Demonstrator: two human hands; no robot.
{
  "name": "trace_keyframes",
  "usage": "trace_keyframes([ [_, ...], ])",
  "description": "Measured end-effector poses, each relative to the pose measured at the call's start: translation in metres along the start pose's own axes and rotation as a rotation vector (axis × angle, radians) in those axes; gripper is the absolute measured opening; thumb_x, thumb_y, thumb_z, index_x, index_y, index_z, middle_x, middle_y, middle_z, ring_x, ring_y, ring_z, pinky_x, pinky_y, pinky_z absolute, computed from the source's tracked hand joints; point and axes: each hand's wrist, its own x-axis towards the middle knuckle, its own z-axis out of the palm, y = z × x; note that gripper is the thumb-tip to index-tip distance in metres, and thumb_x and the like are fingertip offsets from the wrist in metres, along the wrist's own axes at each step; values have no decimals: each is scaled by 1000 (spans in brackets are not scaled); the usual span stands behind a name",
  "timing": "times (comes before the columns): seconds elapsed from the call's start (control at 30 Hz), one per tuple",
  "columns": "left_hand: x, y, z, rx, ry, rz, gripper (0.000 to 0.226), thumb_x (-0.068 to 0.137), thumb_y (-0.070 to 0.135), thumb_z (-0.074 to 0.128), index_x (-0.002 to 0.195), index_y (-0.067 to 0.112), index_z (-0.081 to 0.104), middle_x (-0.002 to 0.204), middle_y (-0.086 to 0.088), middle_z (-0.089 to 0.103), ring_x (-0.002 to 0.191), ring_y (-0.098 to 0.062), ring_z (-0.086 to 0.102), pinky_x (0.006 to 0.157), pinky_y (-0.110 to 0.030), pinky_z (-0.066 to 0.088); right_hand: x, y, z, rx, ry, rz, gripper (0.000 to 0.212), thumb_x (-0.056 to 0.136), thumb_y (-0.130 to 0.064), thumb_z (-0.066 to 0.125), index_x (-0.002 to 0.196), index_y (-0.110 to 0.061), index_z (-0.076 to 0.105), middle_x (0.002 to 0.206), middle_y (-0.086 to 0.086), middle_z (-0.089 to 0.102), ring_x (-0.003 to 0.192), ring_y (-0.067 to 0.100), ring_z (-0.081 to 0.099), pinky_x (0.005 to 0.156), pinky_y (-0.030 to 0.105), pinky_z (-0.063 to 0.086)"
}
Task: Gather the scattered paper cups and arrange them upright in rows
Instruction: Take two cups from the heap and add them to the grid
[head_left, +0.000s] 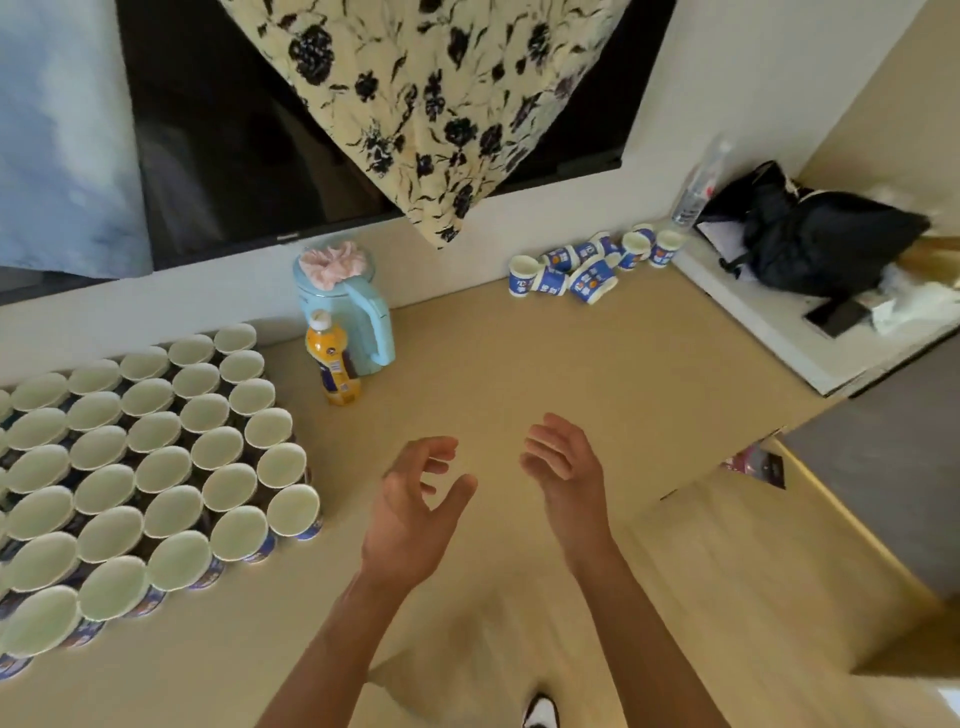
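Both hands hover over the counter (519, 364), side by side with a gap between them, and neither holds anything. The left hand (410, 509) has its fingers loosely curled and its thumb spread wide. The right hand (569, 473) is turned palm inward, fingers relaxed and slightly bent.

To the left stand the rows (156, 467): a tight block of upright cups, rims touching, white insides up, blue print showing on the nearest ones. The block runs out of view at the left edge.

Past the rows, an orange bottle (335, 364) stands upright just in front of a pale blue jug (348, 312) with a pink cloth (335, 265) bunched on top.

Well off to the far right, against the wall, lie the loose cups (592, 278). It's a small huddle, most tipped on their sides, and a couple at the far end look upright. Just beyond them a clear bottle (701, 187) stands in the corner beside a black bag (821, 239), with a dark phone (836, 317) lying flat near it.

On the wall behind is a dark screen (234, 130), with a floral cloth (441, 104) draped over part of it.
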Motion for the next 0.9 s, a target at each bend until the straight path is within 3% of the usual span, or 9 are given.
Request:
trace_keyframes([
  [0.2, 2, 52, 80, -55, 37, -12, 24, 93, 20, 72, 116, 22, 66, 111, 13, 69, 99, -3, 66, 73, -8, 48, 12, -54, -88, 0, -7, -42, 35, 88, 13, 66, 116, -9, 65, 112, 10, 69, 97, 15, 69, 85, 22, 54],
  [0.4, 4, 87, 137, -120, 36, -27, 20, 94, 20, 71, 113, 23, 68, 108, 10, 72, 99, 1, 66, 75, -13, 52, 23, -65, -154, -27, -9, 17, 30, 90, 6, 70, 111, -14, 69, 109, 4, 75, 100, 14, 71, 83, 23, 53],
  [0.6, 45, 97, 177, -107, 9, -48, 17, 94, 19, 70, 110, 25, 69, 104, 23, 70, 98, 1, 67, 76, -15, 54, 53, -68, -180, -53, -16, 82, 30, 81, -14, 76, 110, -19, 71, 106, 0, 76, 103, 15, 71, 83, 22, 51],
  [0.8, 118, 100, 217, -125, -29, -81, 17, 95, 20, 69, 110, 27, 68, 108, 13, 72, 99, 2, 66, 76, -14, 52, 125, -69, -190, -155, -24, 102, 34, 73, -20, 75, 107, -21, 71, 103, 2, 76, 100, 20, 72, 86, 26, 51],
  [0.9, 148, 103, 231, -135, -36, -99, 17, 95, 20, 68, 111, 24, 68, 108, 12, 72, 99, 3, 66, 75, -11, 50, 162, -74, -192, -211, -67, 117, 31, 79, -13, 77, 107, -23, 71, 104, 0, 76, 101, 20, 72, 89, 27, 52],
])
